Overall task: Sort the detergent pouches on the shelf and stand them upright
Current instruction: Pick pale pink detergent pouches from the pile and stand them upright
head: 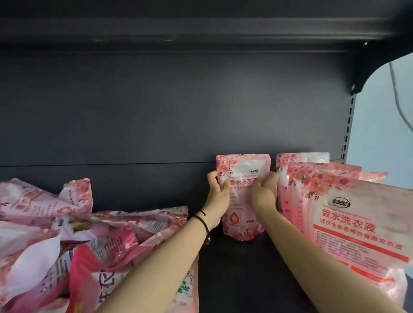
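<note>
Toward shelf's [242,274] back edge, mid-right, pouch [241,178] stands upright, long axis vert., print facing out. L hand [218,194] & R hand [264,192]: fingers [211,177] curled round its sides. Upright row [362,220] by right edge, jumbled pile [61,235] left.

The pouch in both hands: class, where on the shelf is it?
In the head view, the pouch stands upright right of centre near the back panel, between the jumbled heap on the left and the upright row on the right.

Probably a shop: a dark metal display shelf [242,274] with a plain back panel [150,111] and a slotted upright [346,134] at the far right, stocked left and right with many identical pink detergent pouches [362,220].
</note>
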A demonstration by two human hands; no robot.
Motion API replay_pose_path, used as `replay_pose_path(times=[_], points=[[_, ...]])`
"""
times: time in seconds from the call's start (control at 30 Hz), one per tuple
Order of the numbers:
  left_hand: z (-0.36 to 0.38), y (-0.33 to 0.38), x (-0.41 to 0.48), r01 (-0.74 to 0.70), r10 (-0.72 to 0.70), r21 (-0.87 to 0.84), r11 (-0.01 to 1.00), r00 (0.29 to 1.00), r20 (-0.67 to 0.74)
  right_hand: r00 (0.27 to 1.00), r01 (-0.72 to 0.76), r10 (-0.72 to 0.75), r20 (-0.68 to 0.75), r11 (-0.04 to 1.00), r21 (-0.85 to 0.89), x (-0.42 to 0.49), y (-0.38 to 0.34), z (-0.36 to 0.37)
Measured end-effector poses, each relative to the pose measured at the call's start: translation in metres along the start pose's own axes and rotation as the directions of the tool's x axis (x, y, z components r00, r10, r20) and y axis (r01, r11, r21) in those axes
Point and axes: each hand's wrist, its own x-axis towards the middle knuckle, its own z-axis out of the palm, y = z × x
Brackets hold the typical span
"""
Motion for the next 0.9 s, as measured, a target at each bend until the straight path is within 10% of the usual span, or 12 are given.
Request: replay_pose_path(times=[0.33, 0.5, 0.63, 0.9], points=[[-0.063, 0.031, -0.022, -0.143, 0.068, 0.606, 0.783, 0.987, 0.144, 0.921, 0.389, -0.337, 0.195, 0.799, -0.458, -0.024, -0.047, -0.007], [-0.128, 0.057, -0.046, -0.476, 0.277, 0.879, 0.039, 0.850, 0.448, 0.631, 0.772, -0.481, 0.608, 0.462, -0.436, -0.044, -0.060, -0.001], [-0.175, 0.060, -0.056, -0.485, 0.172, 0.836, -0.255, 0.829, 0.533, 0.418, 0.908, -0.416, 0.808, 0.190, -0.372, -0.065, -0.068, 0.016], [-0.245, 0.039, -0.057, -0.382, 0.145, 0.851, -0.360, 0.878, 0.455, 0.324, 0.946, -0.274, 0.906, 0.083, -0.313, -0.091, -0.074, 0.075]])
